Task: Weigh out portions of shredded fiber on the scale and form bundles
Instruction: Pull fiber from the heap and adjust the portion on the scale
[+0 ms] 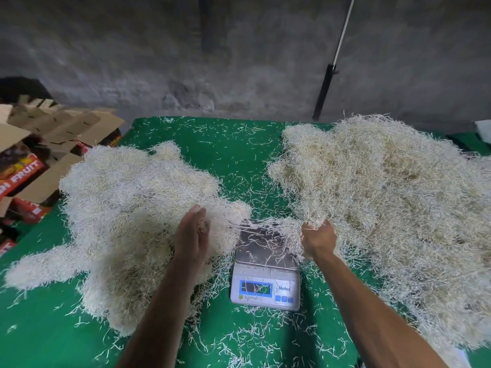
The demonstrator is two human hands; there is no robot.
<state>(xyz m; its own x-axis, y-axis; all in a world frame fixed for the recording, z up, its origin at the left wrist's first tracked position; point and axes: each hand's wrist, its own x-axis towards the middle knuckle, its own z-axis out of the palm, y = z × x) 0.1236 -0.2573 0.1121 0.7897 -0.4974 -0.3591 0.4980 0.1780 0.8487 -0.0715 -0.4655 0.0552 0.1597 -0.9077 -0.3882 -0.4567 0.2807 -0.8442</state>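
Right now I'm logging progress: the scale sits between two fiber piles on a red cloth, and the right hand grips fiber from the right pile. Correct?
One detail is off: the cloth is green, not red, as the head view shows. The rest holds: the scale sits between the left pile and right pile, and the right hand grips fiber from the right pile.

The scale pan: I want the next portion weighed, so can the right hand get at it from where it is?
Probably yes. The right hand grips fiber at the edge of the right pile, beside the scale pan, which carries only loose strands; nothing blocks the way.
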